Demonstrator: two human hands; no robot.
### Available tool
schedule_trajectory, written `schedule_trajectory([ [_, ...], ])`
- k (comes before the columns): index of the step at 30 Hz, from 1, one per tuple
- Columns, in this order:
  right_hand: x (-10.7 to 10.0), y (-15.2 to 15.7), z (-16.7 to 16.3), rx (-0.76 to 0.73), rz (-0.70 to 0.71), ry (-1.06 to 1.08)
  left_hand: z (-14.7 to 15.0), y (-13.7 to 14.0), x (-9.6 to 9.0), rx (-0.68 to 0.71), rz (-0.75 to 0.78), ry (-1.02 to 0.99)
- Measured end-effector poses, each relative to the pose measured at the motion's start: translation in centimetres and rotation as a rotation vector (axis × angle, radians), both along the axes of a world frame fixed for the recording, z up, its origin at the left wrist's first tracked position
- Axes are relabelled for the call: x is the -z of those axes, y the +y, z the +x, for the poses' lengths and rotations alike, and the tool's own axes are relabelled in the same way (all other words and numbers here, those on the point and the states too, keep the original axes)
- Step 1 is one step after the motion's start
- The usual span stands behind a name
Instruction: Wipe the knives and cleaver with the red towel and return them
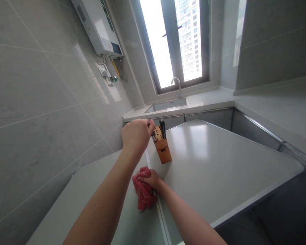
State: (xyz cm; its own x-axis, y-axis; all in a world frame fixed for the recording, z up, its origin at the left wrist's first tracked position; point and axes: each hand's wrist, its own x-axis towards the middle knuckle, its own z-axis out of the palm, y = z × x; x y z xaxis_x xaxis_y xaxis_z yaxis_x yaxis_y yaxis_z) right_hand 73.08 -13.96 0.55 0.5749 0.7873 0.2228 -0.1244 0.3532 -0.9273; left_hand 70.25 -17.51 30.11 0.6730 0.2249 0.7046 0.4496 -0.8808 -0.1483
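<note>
My left hand [137,133] is closed, raised in front of the wooden knife block [163,150]. A bit of a dark handle shows at its thumb, seemingly a knife's; the fingers hide most of it. Upright on the table, the block holds a black-handled knife [163,128] on its right side and another piece with a metal part [153,136] beside my left hand. Nearer to me, my right hand [153,179] grips a crumpled red towel [146,197] with pale markings. The towel lies over the table by the seam.
The pale glossy table [209,170] has a seam [161,212] running through it. Behind it, a counter [206,98] carries a sink [165,104] and a faucet [177,86] under a window. A water heater [99,27] hangs on the tiled left wall.
</note>
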Motion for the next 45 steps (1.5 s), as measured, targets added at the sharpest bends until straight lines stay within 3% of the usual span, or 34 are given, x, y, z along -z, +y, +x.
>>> schedule_trajectory([
  [8, -0.3, -0.2, -0.1, -0.010, 0.028, 0.033, 1.9, 0.0, -0.7, -0.055, -0.037, 0.061],
  [16, -0.5, -0.2, -0.3, -0.026, 0.038, 0.067, 3.7, 0.3, -0.1, -0.018, -0.039, 0.049],
  [22, -0.3, -0.2, -0.2, -0.006, 0.005, 0.023, 4.4, 1.6, 1.9, -0.084, -0.083, 0.134],
  [31, 0.3, 0.3, 0.1, 0.044, -0.042, -0.062, 4.7, 2.5, 5.2, -0.060, -0.079, 0.176],
  [45, 0.0, 0.0, -0.1, -0.017, -0.011, -0.003, 4.7, 1.5, 3.1, -0.001, -0.015, 0.132],
])
